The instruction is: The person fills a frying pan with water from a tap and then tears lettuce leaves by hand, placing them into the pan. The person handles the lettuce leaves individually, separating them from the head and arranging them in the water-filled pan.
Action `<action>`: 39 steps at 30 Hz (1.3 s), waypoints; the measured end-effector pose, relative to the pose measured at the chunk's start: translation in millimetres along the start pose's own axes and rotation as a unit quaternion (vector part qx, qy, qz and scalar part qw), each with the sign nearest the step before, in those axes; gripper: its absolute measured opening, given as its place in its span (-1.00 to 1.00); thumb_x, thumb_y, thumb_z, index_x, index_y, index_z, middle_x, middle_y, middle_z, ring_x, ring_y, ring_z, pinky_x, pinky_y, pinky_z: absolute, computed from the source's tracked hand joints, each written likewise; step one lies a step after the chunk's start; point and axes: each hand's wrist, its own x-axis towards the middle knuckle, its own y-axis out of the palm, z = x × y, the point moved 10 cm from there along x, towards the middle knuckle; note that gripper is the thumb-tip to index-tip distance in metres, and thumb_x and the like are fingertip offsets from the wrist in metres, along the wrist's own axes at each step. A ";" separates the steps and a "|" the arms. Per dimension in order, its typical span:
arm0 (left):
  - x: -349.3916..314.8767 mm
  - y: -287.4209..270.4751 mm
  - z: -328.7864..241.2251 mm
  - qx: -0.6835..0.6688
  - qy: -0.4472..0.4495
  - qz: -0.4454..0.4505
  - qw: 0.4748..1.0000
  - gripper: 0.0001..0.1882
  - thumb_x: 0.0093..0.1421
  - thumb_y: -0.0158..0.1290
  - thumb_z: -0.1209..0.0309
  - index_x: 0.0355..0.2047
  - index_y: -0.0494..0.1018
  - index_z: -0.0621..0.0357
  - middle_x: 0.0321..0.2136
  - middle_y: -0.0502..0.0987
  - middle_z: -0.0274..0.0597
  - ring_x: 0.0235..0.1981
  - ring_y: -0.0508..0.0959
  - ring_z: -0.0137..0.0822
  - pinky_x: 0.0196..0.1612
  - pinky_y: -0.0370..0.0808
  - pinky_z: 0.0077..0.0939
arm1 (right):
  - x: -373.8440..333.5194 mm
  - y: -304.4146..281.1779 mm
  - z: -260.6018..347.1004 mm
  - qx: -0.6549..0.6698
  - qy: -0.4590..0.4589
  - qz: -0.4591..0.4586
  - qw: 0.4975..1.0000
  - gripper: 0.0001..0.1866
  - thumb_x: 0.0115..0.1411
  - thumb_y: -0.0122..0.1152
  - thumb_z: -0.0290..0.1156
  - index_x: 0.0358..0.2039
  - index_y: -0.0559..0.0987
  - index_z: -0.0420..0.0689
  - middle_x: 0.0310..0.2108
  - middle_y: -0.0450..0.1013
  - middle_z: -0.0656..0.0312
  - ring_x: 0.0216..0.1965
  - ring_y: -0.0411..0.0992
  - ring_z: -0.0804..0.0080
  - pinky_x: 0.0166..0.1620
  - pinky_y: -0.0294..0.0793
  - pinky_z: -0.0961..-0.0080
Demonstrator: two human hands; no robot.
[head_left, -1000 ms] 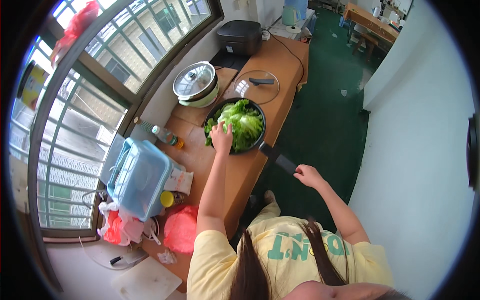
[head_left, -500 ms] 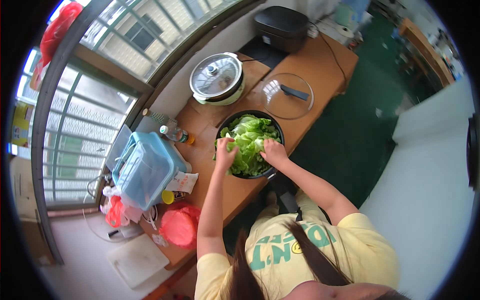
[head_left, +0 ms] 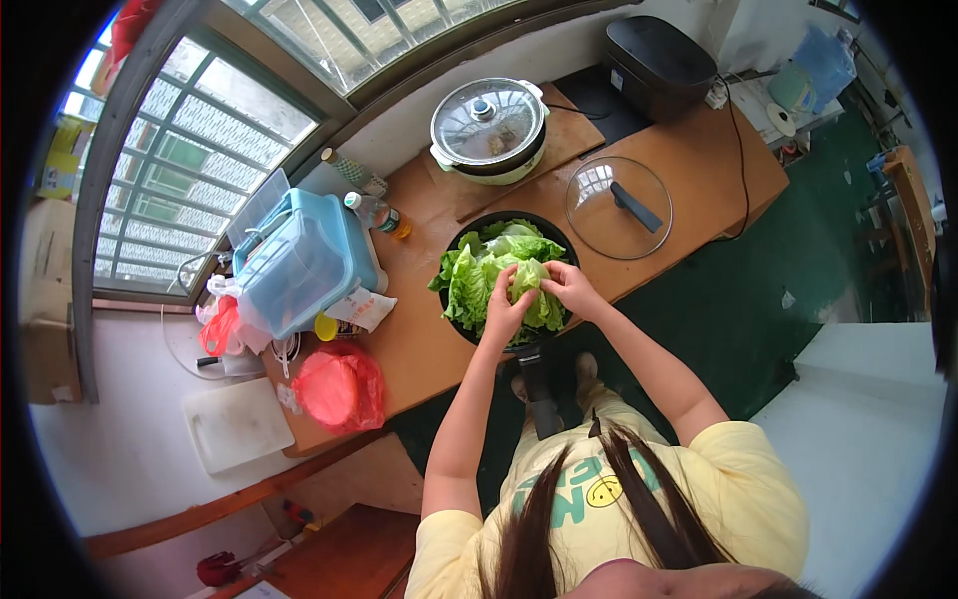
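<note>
A black frying pan (head_left: 561,232) heaped with green lettuce leaves (head_left: 467,284) sits at the table's front edge, its dark handle (head_left: 539,391) pointing toward me. Above the heap, my left hand (head_left: 506,309) pinches a pale lettuce leaf (head_left: 528,279) from the left. The fingers of my right hand (head_left: 573,291) close on the same leaf from the right. Some leaves hang over the pan's left rim. To the right of the pan, a glass lid (head_left: 596,224) with a black handle lies on the wooden table (head_left: 419,344).
Behind the pan stands a lidded electric pot (head_left: 489,125), and a black appliance (head_left: 662,65) with a cord is at the far right. A bottle (head_left: 377,216), a blue plastic box (head_left: 299,260) and a red bag (head_left: 340,387) line the left. A white board (head_left: 238,424) lies beyond.
My hands have come closer together, and a leaf is now held between them above the pan. The view has shifted, so the table's things appear farther right or lower.
</note>
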 end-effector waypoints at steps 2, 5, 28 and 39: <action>2.6 -0.5 -1.9 0.012 0.003 0.019 1.000 -0.68 0.10 0.06 0.49 -0.14 0.26 0.19 -0.33 0.44 -0.24 -0.34 0.45 -0.53 -0.32 0.41 -0.66 | -1.2 -4.2 1.4 -0.060 -0.010 -0.004 0.998 -0.82 0.10 0.10 -0.53 -0.25 0.47 -0.28 -0.36 0.45 0.29 -0.32 0.39 0.64 -0.23 0.38 0.65; 4.8 -24.2 39.5 0.025 -0.120 0.045 0.991 -0.80 0.08 0.02 0.53 -0.27 0.29 0.18 -0.34 0.43 -0.28 -0.35 0.44 -0.56 -0.37 0.40 -0.70 | 1.6 -9.8 5.5 -0.136 -0.005 -0.003 0.991 -0.83 0.11 0.10 -0.55 -0.26 0.47 -0.26 -0.40 0.45 0.31 -0.34 0.39 0.64 -0.25 0.40 0.64; 3.7 -14.6 25.6 -0.161 -0.142 0.063 0.975 -0.76 0.17 0.04 0.42 -0.16 0.42 0.21 -0.35 0.50 -0.39 -0.36 0.44 -0.61 -0.34 0.40 -0.69 | 8.6 1.5 3.4 -0.152 -0.004 0.015 0.988 -0.91 0.12 0.11 -0.53 -0.34 0.48 -0.24 -0.47 0.44 0.34 -0.43 0.35 0.66 -0.32 0.37 0.67; 7.1 -54.4 17.9 -0.107 -0.094 -0.027 0.989 -0.66 0.14 0.09 0.42 -0.09 0.35 0.24 -0.26 0.49 -0.29 -0.26 0.45 -0.52 -0.21 0.39 -0.64 | 23.0 1.5 8.1 -0.122 -0.018 -0.025 0.992 -0.76 0.10 0.14 -0.43 -0.22 0.43 -0.25 -0.35 0.44 0.22 -0.30 0.38 0.55 -0.24 0.39 0.57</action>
